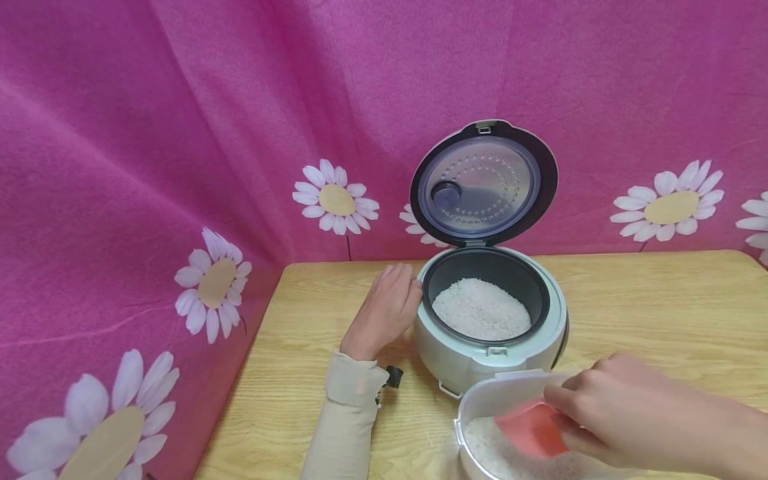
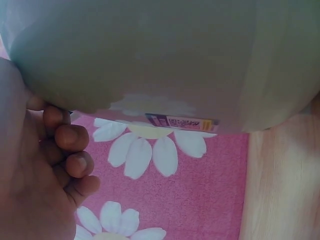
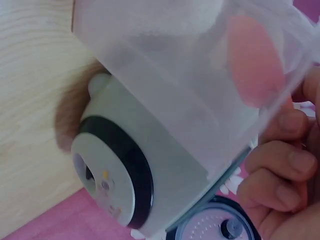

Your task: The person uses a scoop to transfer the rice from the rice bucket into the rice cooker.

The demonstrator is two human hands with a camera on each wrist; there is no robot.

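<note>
A pale green rice cooker (image 1: 462,363) stands with its lid (image 1: 501,180) raised. White rice (image 1: 482,310) lies in its dark inner pot (image 1: 447,267). My left hand (image 1: 384,308) rests at the cooker's left side near the rim, its fingers (image 2: 72,137) loosely curled against the outer wall and the thumb hidden in the left wrist view. My right hand (image 1: 624,410) grips a red scoop (image 1: 534,430), dipped into a translucent plastic container (image 1: 480,400) in front of the cooker. More rice (image 1: 489,443) lies in that container. The scoop's handle is mostly hidden by my fingers.
Both vessels stand on a light wooden table (image 1: 276,400). A pink cloth (image 1: 372,80) with daisies hangs behind and to the left of it. The raised lid stands close to this cloth. The right wrist view shows the cooker's front panel (image 3: 107,180).
</note>
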